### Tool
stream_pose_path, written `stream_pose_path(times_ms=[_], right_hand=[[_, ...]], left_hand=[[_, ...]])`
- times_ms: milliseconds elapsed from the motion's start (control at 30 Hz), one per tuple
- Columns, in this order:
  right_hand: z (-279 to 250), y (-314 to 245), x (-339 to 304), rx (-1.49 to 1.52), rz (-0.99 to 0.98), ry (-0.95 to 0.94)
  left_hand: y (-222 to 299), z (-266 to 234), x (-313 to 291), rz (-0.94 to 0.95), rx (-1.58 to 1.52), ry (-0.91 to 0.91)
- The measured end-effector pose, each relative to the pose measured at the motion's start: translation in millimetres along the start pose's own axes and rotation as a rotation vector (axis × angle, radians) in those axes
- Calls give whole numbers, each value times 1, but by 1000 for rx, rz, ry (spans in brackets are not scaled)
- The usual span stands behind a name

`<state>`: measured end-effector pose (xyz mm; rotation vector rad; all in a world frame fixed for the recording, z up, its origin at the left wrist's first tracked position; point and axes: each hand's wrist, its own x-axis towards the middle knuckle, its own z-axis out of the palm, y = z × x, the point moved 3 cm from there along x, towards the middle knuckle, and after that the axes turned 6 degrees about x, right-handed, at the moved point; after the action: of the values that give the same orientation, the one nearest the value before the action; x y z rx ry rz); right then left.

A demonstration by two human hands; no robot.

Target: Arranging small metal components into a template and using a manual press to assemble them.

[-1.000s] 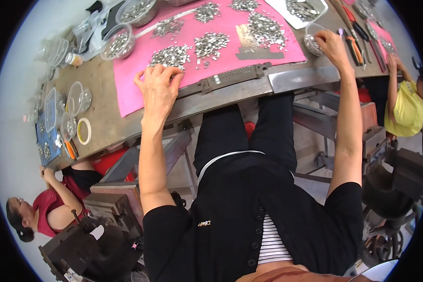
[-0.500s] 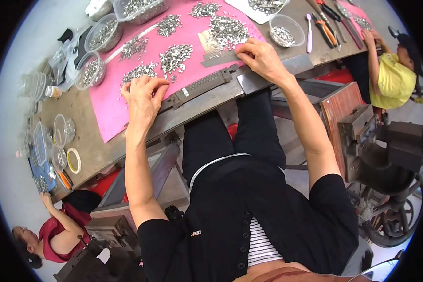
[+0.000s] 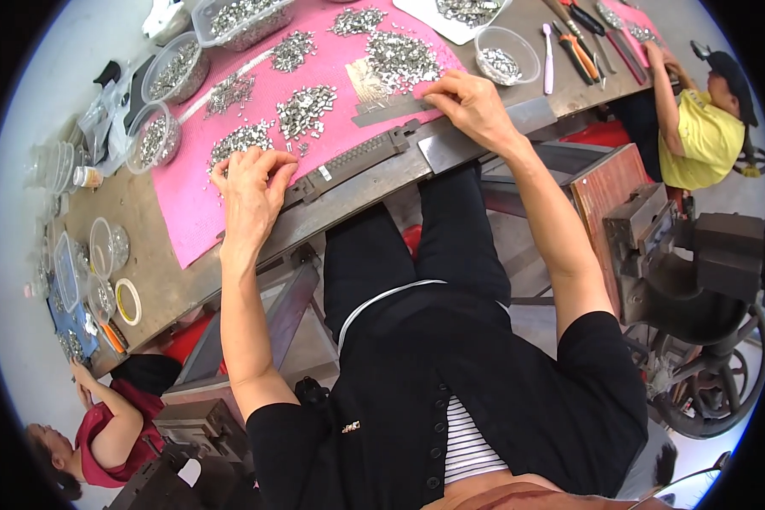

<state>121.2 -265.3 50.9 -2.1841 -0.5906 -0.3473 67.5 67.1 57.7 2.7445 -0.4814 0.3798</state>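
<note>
A long dark metal jig point(image 3: 365, 159) with a row of small slots lies along the front edge of the bench, between my two hands. My left hand point(image 3: 257, 189) is at its left end, thumb and fingers pinched together beside a pile of small silver metal pieces point(image 3: 243, 139). Near the jig's right end my right hand point(image 3: 474, 106) also makes a pinch, close to a flat grey metal strip point(image 3: 391, 109). Whatever sits in either pinch is too small or hidden to make out. Another pile of metal pieces point(image 3: 306, 112) lies on the pink mat point(image 3: 187, 212) beyond the jig.
Clear plastic tubs point(image 3: 155, 136) of metal pieces stand at the left and back; another tub point(image 3: 507, 56) is at the right. Pliers point(image 3: 580, 59) and a toothbrush point(image 3: 548, 59) lie farther right. A tape roll point(image 3: 129, 302) is at left. Two people work at either side.
The whole view has shifted slightly left and down. Both my hands keep nearly the same pinched pose and place along the jig. At lower left, the co-worker's hands have moved a little.
</note>
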Motion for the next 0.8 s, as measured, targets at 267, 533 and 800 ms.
stream_pose_path(times_ms=[267,533,800], right_hand=[[-69,34,17,-184,67,307],[-9,-4,6,-76,-182,-110],[2,0,3,-105,-101,-173]], left_hand=[[-6,1,-2,-28,-32,-26],[-9,-4,-2,-44,36,-47],[-5,-2,-3,-25,31,-3]])
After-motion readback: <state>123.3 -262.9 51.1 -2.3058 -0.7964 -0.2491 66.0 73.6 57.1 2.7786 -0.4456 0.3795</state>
